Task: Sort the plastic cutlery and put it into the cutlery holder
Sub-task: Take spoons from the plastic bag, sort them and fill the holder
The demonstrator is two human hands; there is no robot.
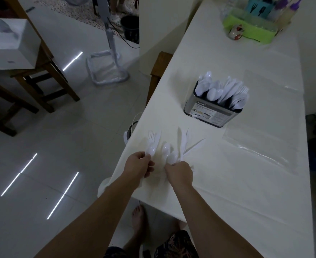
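My left hand (141,165) grips a small bunch of white plastic cutlery (152,144): a fork, a knife and a spoon, heads pointing away from me. My right hand (179,174) is closed on a larger fan of white cutlery (183,148), with two spoons at its left and several knives spreading to the right. Both hands hover over the near left corner of the white table (237,183). The metal cutlery holder (209,113) stands further back on the table, packed with white spoons, knives and forks.
Clear plastic wrap (261,148) lies on the table right of my hands. A green tray (250,30) with bottles and a small mug sits at the far end. The table's left edge drops to a tiled floor with a wooden chair (159,71) and a stand.
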